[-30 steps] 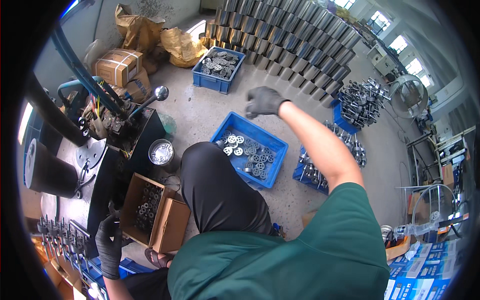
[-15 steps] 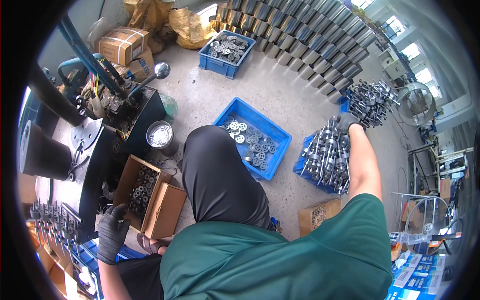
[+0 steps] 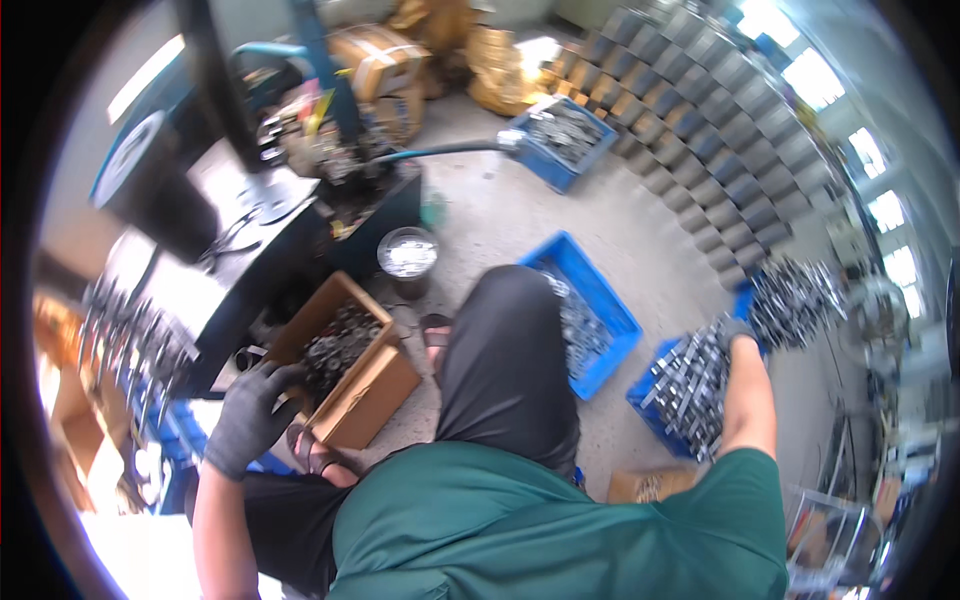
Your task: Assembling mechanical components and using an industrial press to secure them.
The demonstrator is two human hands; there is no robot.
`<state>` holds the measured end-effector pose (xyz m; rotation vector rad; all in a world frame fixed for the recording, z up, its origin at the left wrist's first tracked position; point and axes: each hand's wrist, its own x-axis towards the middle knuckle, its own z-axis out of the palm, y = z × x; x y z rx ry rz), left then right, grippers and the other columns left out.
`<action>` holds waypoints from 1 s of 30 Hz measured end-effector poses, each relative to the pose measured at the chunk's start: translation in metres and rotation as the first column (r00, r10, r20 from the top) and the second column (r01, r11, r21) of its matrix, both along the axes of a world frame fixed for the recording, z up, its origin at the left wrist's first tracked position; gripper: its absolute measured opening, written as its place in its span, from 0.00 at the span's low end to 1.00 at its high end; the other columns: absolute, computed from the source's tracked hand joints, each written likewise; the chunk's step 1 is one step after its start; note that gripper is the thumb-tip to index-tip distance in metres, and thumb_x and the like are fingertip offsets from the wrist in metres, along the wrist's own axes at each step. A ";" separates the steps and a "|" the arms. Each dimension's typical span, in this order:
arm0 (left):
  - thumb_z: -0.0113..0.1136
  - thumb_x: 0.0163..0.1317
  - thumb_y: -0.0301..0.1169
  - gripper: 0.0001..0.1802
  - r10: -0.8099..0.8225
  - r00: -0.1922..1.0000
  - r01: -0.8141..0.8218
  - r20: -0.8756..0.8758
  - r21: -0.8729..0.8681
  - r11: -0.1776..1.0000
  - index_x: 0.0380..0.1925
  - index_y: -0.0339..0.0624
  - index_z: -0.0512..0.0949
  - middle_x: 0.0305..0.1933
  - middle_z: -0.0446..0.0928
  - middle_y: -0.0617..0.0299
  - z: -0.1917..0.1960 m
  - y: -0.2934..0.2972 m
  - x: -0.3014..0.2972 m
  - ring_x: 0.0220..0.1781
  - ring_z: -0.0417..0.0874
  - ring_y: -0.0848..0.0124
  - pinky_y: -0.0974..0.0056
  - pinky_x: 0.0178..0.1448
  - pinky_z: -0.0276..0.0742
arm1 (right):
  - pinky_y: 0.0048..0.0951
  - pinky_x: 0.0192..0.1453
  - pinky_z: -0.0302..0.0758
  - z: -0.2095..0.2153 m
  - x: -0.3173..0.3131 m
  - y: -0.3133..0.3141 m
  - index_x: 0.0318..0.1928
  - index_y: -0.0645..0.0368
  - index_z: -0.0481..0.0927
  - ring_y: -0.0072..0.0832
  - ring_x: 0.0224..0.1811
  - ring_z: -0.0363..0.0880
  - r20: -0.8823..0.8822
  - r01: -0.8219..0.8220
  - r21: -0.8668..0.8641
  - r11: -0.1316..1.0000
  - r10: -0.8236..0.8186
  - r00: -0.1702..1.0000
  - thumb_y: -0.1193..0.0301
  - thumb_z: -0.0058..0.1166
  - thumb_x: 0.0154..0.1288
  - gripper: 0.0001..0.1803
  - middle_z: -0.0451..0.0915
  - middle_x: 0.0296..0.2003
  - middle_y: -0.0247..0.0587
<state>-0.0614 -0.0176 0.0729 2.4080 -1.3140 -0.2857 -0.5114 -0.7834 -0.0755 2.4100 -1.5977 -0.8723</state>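
My right hand (image 3: 738,332), in a dark grey glove, reaches out to the far edge of a heap of metal shafts with round discs (image 3: 690,385). The heap fills a blue crate (image 3: 648,408) on the right. Blur hides the fingers, so I cannot tell whether they grip a shaft. My left hand (image 3: 248,420), gloved too, hovers beside an open cardboard box (image 3: 372,395) of small dark ring-like metal parts (image 3: 338,350). Its fingers are bent and spread apart, with nothing visible between them.
A blue tray (image 3: 612,350) of round metal pieces lies beyond my knee. A metal bucket (image 3: 408,255) stands near the machine, whose lever (image 3: 450,148) juts out. Shafts stand on a rack (image 3: 135,335) at left. Stacked metal cylinders (image 3: 700,130) line the back.
The whole view has swung and blurred, shifting the scene right and downward. My left hand has risen along the cardboard box, its fingers more spread. My right hand stays at the shaft heap.
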 end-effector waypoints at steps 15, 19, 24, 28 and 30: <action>0.69 0.64 0.37 0.23 0.163 0.986 -0.160 0.020 -0.125 0.979 0.58 0.48 0.81 0.50 0.82 0.52 -0.024 0.034 0.041 0.53 0.86 0.52 0.50 0.58 0.83 | 0.46 0.66 0.78 0.010 0.101 -0.057 0.59 0.49 0.85 0.50 0.60 0.83 -0.487 -0.610 0.244 0.754 0.639 0.596 0.61 0.54 0.65 0.23 0.83 0.59 0.54; 0.70 0.66 0.35 0.22 0.312 0.880 -0.468 -0.357 -0.543 0.697 0.59 0.42 0.80 0.48 0.84 0.56 -0.025 0.052 0.068 0.53 0.86 0.64 0.60 0.59 0.83 | 0.47 0.59 0.82 0.067 0.308 0.134 0.46 0.53 0.88 0.49 0.53 0.86 0.012 -0.834 0.062 0.548 0.835 0.550 0.66 0.56 0.61 0.15 0.88 0.46 0.52; 0.66 0.69 0.31 0.20 0.055 0.570 -0.819 -0.820 -0.572 -0.041 0.59 0.39 0.78 0.48 0.84 0.59 0.008 0.074 0.101 0.43 0.85 0.73 0.68 0.45 0.83 | 0.48 0.54 0.81 0.116 0.446 0.320 0.38 0.57 0.87 0.49 0.46 0.85 0.353 -0.992 -0.083 0.097 0.934 0.062 0.74 0.56 0.58 0.09 0.86 0.38 0.52; 0.54 0.74 0.26 0.16 -0.288 0.682 -0.723 -0.672 -0.561 -0.402 0.60 0.37 0.74 0.53 0.81 0.55 0.014 0.105 0.131 0.53 0.86 0.66 0.62 0.57 0.85 | 0.55 0.46 0.81 0.123 0.478 0.429 0.39 0.59 0.84 0.56 0.40 0.84 0.501 -0.994 0.043 -0.098 0.863 -0.063 0.71 0.56 0.59 0.09 0.84 0.36 0.57; 0.50 0.76 0.27 0.15 -0.416 0.723 -0.690 -0.551 -0.591 -0.417 0.59 0.35 0.74 0.57 0.80 0.51 0.007 0.118 0.151 0.61 0.83 0.61 0.57 0.65 0.82 | 0.51 0.49 0.81 0.084 0.483 0.440 0.43 0.59 0.84 0.54 0.42 0.85 0.559 -0.950 0.007 -0.312 0.789 -0.255 0.67 0.58 0.63 0.12 0.85 0.38 0.57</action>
